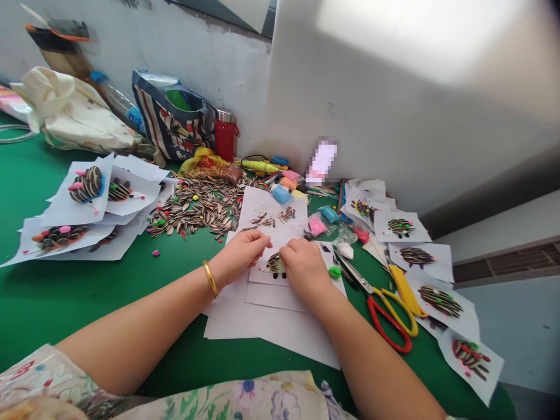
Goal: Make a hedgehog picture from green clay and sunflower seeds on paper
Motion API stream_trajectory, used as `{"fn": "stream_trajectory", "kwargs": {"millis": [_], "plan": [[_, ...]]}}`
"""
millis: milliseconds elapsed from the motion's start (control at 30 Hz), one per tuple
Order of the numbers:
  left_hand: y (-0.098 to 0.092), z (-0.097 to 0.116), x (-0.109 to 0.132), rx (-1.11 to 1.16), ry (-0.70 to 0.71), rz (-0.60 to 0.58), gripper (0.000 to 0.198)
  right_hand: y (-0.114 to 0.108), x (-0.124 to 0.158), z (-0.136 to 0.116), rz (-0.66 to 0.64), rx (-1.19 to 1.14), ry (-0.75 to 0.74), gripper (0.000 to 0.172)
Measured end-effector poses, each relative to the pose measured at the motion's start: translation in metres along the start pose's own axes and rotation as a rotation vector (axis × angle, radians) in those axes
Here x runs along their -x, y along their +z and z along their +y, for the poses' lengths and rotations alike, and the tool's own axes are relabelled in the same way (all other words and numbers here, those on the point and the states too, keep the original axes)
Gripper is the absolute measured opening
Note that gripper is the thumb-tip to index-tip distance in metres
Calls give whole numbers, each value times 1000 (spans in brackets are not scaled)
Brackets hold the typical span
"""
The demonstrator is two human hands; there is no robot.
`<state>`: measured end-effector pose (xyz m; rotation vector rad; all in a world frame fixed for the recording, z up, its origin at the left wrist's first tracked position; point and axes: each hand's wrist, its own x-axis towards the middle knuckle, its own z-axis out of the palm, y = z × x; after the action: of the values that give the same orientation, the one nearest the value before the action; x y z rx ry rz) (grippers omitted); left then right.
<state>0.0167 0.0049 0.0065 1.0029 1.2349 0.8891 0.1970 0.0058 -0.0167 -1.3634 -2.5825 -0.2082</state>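
Between my hands lies a small hedgehog figure (275, 265) with a pale green body, striped sunflower seeds on it and dark round feet, on a white paper sheet (262, 296). My right hand (306, 265) rests on the paper, its curled fingers at the figure's right side and partly hiding it. Just above the figure's left end is my left hand (245, 251), thumb and index finger pinched together. Whatever either hand's fingertips hold is too small or hidden. A green clay lump (335, 272) sits right of my right hand.
A heap of sunflower seeds (205, 204) spreads behind my left hand. Scissors (385, 309) and a yellow utility knife (405, 289) lie at right. Finished seed pictures (400, 226) line the right edge; more paper pictures (87, 186) are stacked left. A red bottle (224, 137) stands by the wall.
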Motion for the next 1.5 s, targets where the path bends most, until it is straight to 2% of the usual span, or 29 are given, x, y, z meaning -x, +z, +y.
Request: {"fn": "stream_trajectory", "kwargs": {"millis": [167, 333, 400, 533, 733, 867, 1000, 1067, 1400, 1500], "plan": [[-2, 2, 0, 137, -67, -52, 42, -5, 1, 2, 10, -71, 26, 15], [-3, 0, 2, 182, -149, -152, 62, -19, 7, -3, 127, -309, 22, 21], [-2, -3, 3, 160, -149, -214, 66, -21, 8, -7, 162, -407, 12, 21], [3, -7, 7, 109, -104, -369, 73, -18, 9, -14, 148, -556, -8, 22], [4, -6, 11, 99, -66, -449, 70, -16, 8, -13, 157, -710, 5, 18], [2, -4, 8, 100, -123, -417, 63, -18, 8, -8, 185, -716, 73, 17], [2, -2, 8, 37, -119, -310, 34, -17, 9, -3, 209, -756, 140, 16], [2, -1, 8, 10, -84, -292, 26, -16, 10, -2, 207, -773, 157, 16], [1, -9, 4, -120, 53, -249, 29, -20, 10, 0, 184, -861, 167, 8], [1, -7, 3, -102, 49, -191, 24, -21, 10, 6, 170, -814, 190, 8]]}}
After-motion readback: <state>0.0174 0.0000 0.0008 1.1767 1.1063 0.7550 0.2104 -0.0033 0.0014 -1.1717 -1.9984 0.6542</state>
